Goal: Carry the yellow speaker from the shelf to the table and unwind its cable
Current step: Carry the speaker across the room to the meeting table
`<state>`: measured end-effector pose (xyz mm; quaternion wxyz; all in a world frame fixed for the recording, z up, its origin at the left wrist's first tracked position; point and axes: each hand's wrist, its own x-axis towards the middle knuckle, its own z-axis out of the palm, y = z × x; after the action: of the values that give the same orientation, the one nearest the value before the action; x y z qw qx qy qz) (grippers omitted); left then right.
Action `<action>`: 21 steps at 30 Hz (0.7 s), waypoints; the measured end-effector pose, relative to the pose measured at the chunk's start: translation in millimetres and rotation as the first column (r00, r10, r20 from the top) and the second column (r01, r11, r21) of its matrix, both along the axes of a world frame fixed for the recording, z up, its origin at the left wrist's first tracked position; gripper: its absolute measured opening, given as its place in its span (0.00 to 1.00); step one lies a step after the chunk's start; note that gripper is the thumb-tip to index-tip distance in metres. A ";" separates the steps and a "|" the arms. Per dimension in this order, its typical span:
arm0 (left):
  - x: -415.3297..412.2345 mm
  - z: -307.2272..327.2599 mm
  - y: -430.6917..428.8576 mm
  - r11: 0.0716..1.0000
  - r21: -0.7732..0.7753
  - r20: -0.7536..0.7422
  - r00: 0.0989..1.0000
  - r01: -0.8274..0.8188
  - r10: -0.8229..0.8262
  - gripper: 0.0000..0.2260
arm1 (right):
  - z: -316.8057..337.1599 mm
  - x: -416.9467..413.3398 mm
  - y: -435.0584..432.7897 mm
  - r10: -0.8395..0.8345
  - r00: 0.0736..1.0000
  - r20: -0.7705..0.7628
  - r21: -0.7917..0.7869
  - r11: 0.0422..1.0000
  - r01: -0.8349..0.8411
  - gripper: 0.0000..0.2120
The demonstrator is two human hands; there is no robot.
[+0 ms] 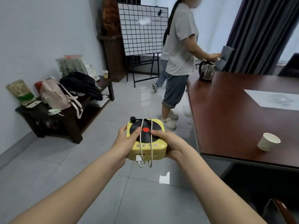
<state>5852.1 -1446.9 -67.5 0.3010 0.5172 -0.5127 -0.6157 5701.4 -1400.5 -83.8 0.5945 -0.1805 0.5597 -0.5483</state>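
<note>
The yellow speaker, a small box with a black record disc and red centre on top, is held in mid-air over the tiled floor. A white cable is wound around it in two loops, its plug in the front socket. My left hand grips the speaker's left side, thumb on the disc. My right hand grips the right side, thumb near the red centre. The dark red table lies to the right, its near corner close to my right hand.
A white paper cup stands near the table's front edge and a glass kettle at its far corner. A person stands by the table's far end. A low dark bench with bags stands along the left wall.
</note>
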 end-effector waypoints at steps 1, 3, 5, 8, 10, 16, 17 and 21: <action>-5.5 0.6 -15.7 1.000 -0.005 0.004 1.000 0.030 -0.030 0.26 | 0.0 -4.3 -11.5 -0.032 0.999 0.002 -0.012 0.999 0.032 0.32; -15.6 0.4 -41.0 0.997 -0.009 0.006 0.997 0.074 -0.074 0.27 | 0.7 -12.4 -28.6 -0.091 0.996 -0.001 -0.022 0.996 0.091 0.30; -27.5 0.5 -61.2 0.994 0.000 0.001 0.994 0.112 -0.112 0.27 | 0.0 -21.2 -44.7 -0.138 0.990 0.005 -0.019 0.990 0.138 0.32; -47.7 -0.8 -88.7 0.987 0.010 -0.007 0.987 0.161 -0.161 0.27 | -0.7 -37.3 -65.6 -0.199 0.980 -0.009 -0.021 0.980 0.199 0.33; -64.1 -1.0 -108.8 0.979 0.018 -0.009 0.979 0.202 -0.202 0.26 | -1.6 -50.3 -80.5 -0.241 0.970 -0.021 -0.021 0.970 0.241 0.29; -118.9 -4.4 -167.9 0.953 0.013 -0.011 0.953 0.302 -0.302 0.28 | -7.0 -98.9 -128.0 -0.319 0.948 -0.027 -0.033 0.948 0.318 0.28; -129.4 -4.3 -177.9 0.949 0.013 -0.012 0.949 0.316 -0.316 0.28 | -6.5 -108.2 -135.8 -0.336 0.942 -0.018 -0.039 0.941 0.336 0.27; -177.4 -1.9 -220.5 0.924 0.002 -0.002 0.924 0.383 -0.383 0.27 | -4.8 -150.0 -170.3 -0.390 0.921 -0.008 -0.056 0.920 0.389 0.22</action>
<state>5674.7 -1667.4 -69.4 0.1746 0.4069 -0.6029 -0.6637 5551.4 -1570.8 -88.6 0.4635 -0.0866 0.5752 -0.6685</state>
